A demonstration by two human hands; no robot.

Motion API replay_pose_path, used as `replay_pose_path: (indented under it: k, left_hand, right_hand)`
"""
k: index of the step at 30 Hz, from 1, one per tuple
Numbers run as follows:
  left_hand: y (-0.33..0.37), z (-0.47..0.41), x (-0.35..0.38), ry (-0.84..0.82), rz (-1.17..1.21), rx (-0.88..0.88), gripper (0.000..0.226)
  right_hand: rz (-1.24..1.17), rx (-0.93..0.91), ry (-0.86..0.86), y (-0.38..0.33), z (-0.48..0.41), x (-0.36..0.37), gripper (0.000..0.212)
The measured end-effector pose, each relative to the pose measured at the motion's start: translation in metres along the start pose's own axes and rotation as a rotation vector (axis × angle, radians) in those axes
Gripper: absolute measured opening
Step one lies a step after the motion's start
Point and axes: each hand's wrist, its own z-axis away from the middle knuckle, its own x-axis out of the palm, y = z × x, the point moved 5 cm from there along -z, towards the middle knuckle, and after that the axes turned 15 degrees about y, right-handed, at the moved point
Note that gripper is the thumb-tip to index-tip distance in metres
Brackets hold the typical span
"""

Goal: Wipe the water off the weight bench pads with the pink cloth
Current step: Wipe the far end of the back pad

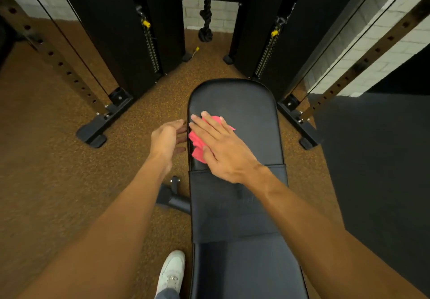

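Cloth (196, 144), pink, soft and light, lies crumpled under the right hand (221, 145), whose spread, straight fingers press it onto the padded surface (244, 103). It should glide under flat-palm pressure. Just beside it, the left hand (166, 139) hovers relaxed, holding nothing.

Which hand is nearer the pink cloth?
Right. The right hand presses flat on the cloth, on the bench pad; the left hand is open at the pad's left edge, just left of the cloth.

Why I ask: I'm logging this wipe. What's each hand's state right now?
Left hand: open, holding nothing, by the bench pad's edge.
Right hand: open, flat fingers pressing the pink cloth onto the bench pad.
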Motion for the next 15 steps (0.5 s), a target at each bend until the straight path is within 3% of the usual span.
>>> replay_pose_path:
  k: [3,10,15]
  left_hand:
    - [0.000,0.014,0.004,0.042,-0.027,0.074,0.023]
    - [-0.016,0.024,0.013,0.098,-0.164,0.301,0.045]
    - [-0.028,0.018,0.012,0.040,-0.271,0.312,0.050]
  right_hand:
    - [-0.028,0.079,-0.012,0.003,0.017,-0.007,0.068]
    - [0.016,0.324,0.106,0.008,0.047,-0.022,0.056]
    - [0.026,0.563,0.239,0.011,0.051,-0.026,0.061]
